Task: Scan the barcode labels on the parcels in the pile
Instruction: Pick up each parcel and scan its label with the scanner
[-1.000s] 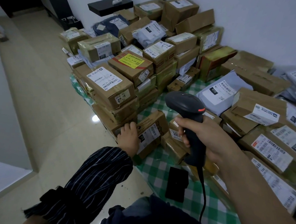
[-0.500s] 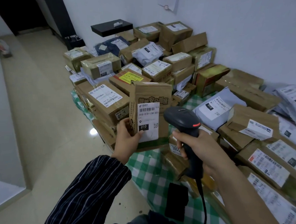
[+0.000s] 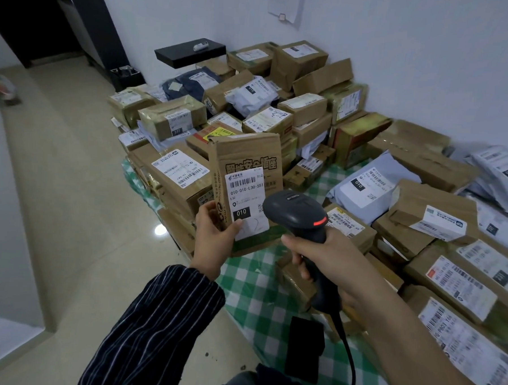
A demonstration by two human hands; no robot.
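You were in a makeshift parcel depot, a plain room. Labelled parcels (image 3: 306, 106) lay heaped on a checked cloth (image 3: 250, 292) over tiled floor (image 3: 69, 212), against a white wall (image 3: 416, 53) bearing a paper sign (image 3: 286, 2). A corded scanner (image 3: 296, 212) was in hand.

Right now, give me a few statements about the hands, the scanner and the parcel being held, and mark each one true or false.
1. The left hand holds a brown parcel upright, its label facing the camera. True.
2. The right hand grips the scanner by its handle. True.
3. The scanner is cordless. False: a black cable hangs from its handle.
4. The parcels lie on a plain red cloth. False: the cloth is green-and-white checked.
5. A red light shows on the scanner's head. True.
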